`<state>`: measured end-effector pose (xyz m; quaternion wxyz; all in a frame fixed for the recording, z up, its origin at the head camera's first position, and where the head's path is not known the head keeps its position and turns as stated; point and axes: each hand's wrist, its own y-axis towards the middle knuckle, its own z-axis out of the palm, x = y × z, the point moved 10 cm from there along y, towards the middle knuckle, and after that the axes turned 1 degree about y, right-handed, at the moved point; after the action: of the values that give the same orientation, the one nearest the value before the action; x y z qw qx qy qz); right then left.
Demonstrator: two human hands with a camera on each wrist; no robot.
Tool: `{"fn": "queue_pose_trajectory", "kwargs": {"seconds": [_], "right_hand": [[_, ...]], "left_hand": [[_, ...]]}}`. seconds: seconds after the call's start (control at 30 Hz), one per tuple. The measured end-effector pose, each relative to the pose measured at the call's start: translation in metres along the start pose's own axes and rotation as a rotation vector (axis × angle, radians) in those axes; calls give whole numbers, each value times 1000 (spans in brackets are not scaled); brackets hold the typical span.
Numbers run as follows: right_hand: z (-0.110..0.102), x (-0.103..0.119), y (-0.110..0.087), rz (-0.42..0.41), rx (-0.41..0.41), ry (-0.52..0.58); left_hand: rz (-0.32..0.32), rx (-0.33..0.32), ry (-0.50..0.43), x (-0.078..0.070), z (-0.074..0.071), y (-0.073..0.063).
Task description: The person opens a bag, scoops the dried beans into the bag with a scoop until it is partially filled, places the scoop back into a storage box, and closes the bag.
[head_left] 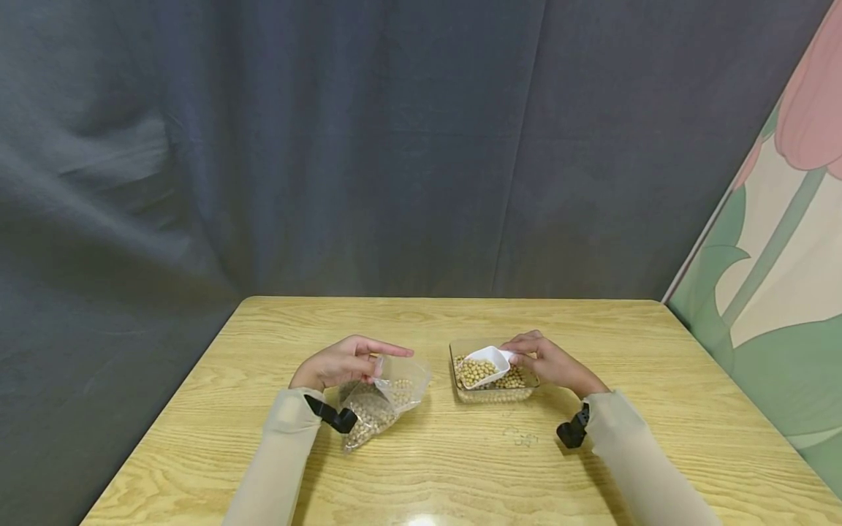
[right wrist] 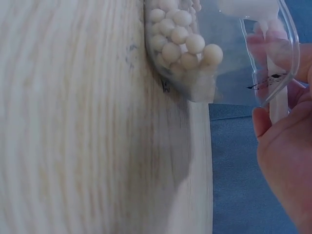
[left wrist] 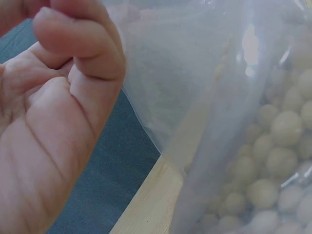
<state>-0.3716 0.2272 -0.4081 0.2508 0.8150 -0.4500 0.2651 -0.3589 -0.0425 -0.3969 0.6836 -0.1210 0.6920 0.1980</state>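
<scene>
A clear plastic bag (head_left: pixel 375 418) of round beige beans, probably soybeans, leans on the table at the left. My left hand (head_left: pixel 345 363) pinches the bag's upper edge between thumb and fingers, index finger stretched out over the opening. In the left wrist view the beans (left wrist: pixel 282 146) show through the plastic. My right hand (head_left: pixel 549 359) holds a white scoop (head_left: pixel 495 358) by its handle. Heaped with beans, the scoop sits over a clear rectangular container (head_left: pixel 496 396), which has more beans inside. In the right wrist view the container wall (right wrist: pixel 234 73) partly covers the fingers.
Both hands work above a light wooden table (head_left: pixel 434 467). Small dark marks (head_left: pixel 521 438) lie on its surface in front of the container. A dark curtain (head_left: pixel 395 161) hangs behind, and a flower-painted panel (head_left: pixel 776 292) stands at the right.
</scene>
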Motion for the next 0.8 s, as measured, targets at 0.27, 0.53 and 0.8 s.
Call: {"fn": "queue_pose_trajectory", "kwargs": {"seconds": [0.27,0.53,0.8], "right_hand": [[0,-5,-2,44,-4,79],[-4,-8,-4,82,-51,76],[-7,-10,-6,67,-76,136]], "left_hand": [[-7,-3,0,1,-1,0],[-12,-5,-4,1,0,0],[-20,-3,-13,1,1,0]]}}
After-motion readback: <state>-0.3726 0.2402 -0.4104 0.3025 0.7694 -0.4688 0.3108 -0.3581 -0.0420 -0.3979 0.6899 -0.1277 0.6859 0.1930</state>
